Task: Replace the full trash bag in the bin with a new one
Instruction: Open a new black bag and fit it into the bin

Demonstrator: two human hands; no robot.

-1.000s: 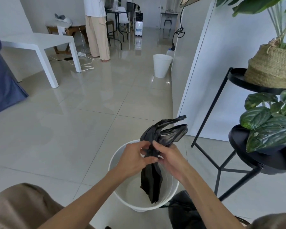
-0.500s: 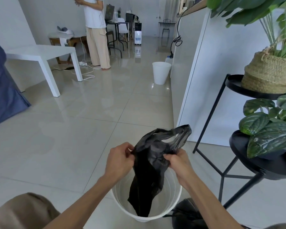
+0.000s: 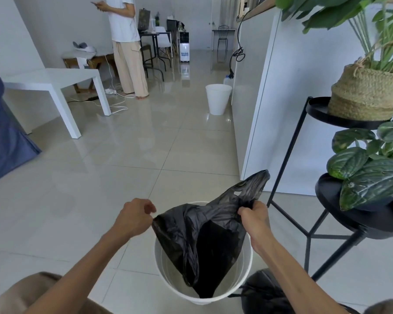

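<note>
Black plastic bag (image 3: 202, 241), thin and crinkled, is stretched between both hands above the white bin (image 3: 245, 268). Left hand (image 3: 134, 218) is clenched, pinching the bag's left edge between thumb and fingers. Right hand (image 3: 255, 217) grips the opposite side of the mouth in a fist; one handle loop stands up just beyond it. Bag mouth is partly spread (opening faces the camera), and the bag's lower end hangs below the hands, inside the bin, close to the near wall. Beneath the right forearm, just beside the bin, sits a dark bundle (image 3: 263, 295), likely the full bag; details unclear. Black plant stand (image 3: 309, 234) is right of the right hand.
</note>
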